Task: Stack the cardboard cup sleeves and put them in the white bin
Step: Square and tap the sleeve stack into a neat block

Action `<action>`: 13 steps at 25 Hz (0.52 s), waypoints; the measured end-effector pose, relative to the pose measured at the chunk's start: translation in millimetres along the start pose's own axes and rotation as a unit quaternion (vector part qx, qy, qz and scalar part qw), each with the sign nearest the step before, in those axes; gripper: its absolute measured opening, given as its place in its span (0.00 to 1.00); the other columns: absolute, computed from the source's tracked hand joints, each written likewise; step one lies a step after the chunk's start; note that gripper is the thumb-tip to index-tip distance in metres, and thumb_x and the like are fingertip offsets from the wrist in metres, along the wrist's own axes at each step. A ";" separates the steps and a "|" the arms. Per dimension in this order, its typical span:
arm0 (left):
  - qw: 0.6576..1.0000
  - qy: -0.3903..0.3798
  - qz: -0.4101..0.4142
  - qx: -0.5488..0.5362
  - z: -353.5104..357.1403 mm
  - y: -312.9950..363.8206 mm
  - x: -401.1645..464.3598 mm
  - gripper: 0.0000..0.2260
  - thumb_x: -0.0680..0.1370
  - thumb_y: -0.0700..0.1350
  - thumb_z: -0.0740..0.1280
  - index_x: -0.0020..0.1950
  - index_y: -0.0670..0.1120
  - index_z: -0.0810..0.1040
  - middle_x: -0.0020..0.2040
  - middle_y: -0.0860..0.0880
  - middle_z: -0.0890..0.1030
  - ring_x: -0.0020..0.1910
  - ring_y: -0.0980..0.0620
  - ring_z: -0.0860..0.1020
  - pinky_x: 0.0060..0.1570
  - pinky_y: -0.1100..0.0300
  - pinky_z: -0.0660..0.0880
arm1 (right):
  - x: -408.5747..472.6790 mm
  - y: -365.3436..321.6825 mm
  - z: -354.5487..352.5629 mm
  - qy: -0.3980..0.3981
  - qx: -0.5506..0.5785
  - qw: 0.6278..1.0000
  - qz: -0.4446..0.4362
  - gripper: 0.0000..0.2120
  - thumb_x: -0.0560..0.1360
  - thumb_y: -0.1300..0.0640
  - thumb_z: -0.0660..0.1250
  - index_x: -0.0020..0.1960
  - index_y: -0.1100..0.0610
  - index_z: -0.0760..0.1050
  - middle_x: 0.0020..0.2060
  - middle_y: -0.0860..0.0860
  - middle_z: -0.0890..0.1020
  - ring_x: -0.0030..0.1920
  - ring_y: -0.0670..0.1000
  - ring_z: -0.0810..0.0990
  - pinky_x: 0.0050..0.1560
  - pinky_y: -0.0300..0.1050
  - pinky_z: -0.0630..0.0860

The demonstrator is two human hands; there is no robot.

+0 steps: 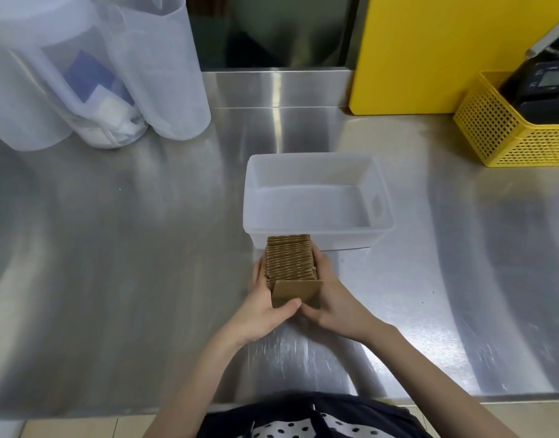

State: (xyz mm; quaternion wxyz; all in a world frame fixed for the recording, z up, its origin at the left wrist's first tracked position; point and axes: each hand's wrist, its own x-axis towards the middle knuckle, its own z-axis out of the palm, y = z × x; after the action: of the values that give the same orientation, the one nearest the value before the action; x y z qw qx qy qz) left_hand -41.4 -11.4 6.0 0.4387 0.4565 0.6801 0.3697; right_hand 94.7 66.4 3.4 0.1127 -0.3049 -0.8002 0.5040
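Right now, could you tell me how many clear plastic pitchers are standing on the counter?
3, all clustered at the far left: one large pitcher at the edge, one to its right, and a smaller one holding paper items between them. Others may sit out of frame.

The stack of cup sleeves [290, 262] hides most fingers of the left hand [265, 306] and right hand [330, 300]; the yellow basket [505, 128] and clear pitchers [91, 67] run past the frame's edges
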 end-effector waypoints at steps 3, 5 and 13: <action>1.000 0.008 0.000 -0.019 2.3 0.0 -0.9 0.30 0.72 0.38 0.65 0.70 0.47 0.55 0.72 0.44 0.54 0.72 0.50 0.54 0.73 0.52 0.51 | 1.3 1.5 2.2 0.003 -0.016 1.000 -0.003 0.46 0.70 0.60 0.68 0.73 0.61 0.37 0.74 0.54 0.52 0.74 0.50 0.54 0.75 0.49 0.54; 0.999 0.016 -0.003 -0.038 3.3 0.4 -2.4 0.30 0.73 0.37 0.65 0.70 0.46 0.54 0.72 0.45 0.55 0.72 0.51 0.57 0.73 0.51 0.53 | 0.3 2.0 4.5 0.001 0.005 1.000 0.004 0.45 0.71 0.62 0.67 0.73 0.60 0.37 0.74 0.55 0.52 0.74 0.49 0.55 0.75 0.50 0.55; 0.983 0.013 -0.048 -0.177 10.0 4.5 -1.4 0.38 0.72 0.29 0.61 0.72 0.52 0.45 0.67 0.47 0.69 0.62 0.55 0.71 0.67 0.55 0.64 | -3.4 2.5 18.9 0.045 0.127 0.990 0.049 0.43 0.69 0.61 0.65 0.73 0.52 0.41 0.71 0.51 0.63 0.70 0.43 0.64 0.71 0.39 0.62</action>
State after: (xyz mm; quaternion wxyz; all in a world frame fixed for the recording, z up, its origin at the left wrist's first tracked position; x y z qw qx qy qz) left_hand -30.4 -10.3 7.0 0.5211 0.3336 0.6303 0.4689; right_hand 89.1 51.1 -7.2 0.1618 -0.3496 -0.7077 0.5922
